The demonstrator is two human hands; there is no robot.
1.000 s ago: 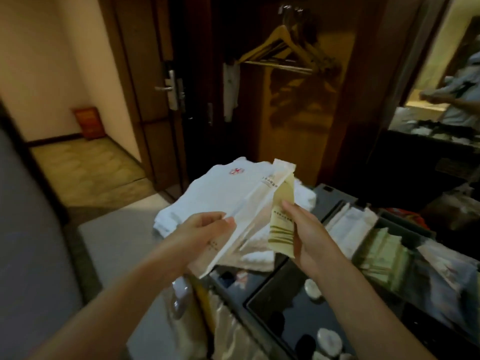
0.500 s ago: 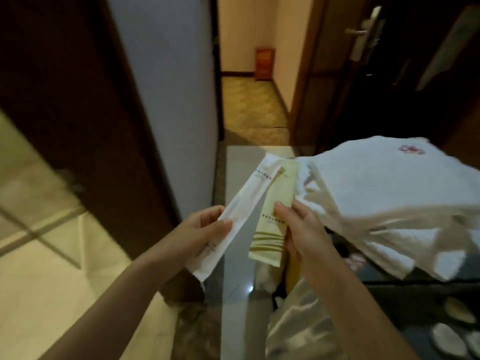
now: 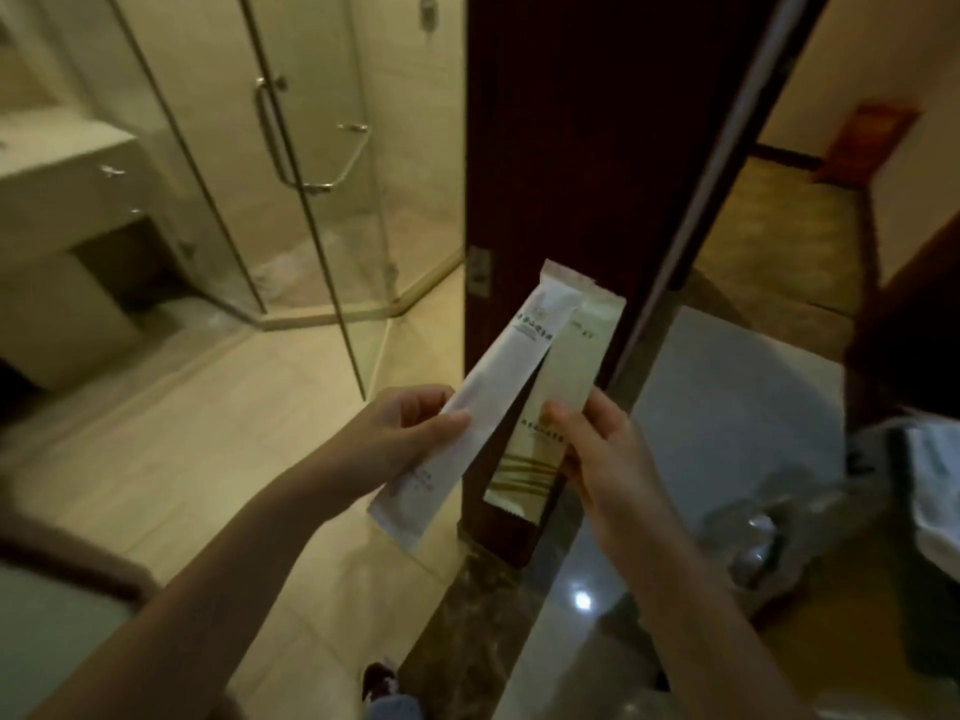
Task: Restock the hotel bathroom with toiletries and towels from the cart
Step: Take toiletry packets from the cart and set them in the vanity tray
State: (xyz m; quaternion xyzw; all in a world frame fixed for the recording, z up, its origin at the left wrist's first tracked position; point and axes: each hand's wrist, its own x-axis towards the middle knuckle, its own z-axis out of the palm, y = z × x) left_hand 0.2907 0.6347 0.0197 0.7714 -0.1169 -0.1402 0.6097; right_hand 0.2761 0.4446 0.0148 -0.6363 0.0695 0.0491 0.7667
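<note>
The left hand pinches a white packet. The right hand pinches a cream packet just beside it. The glass shower stands beyond.

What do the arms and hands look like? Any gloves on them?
No gloves. The left hand and right hand are bare, with no rings to be seen. The forearms are bare too: no sleeves, watch or bracelet show.

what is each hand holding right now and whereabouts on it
The left hand pinches the white packet at its lower half. The right hand pinches the pale green packet around mid-length, by its right edge.
</note>
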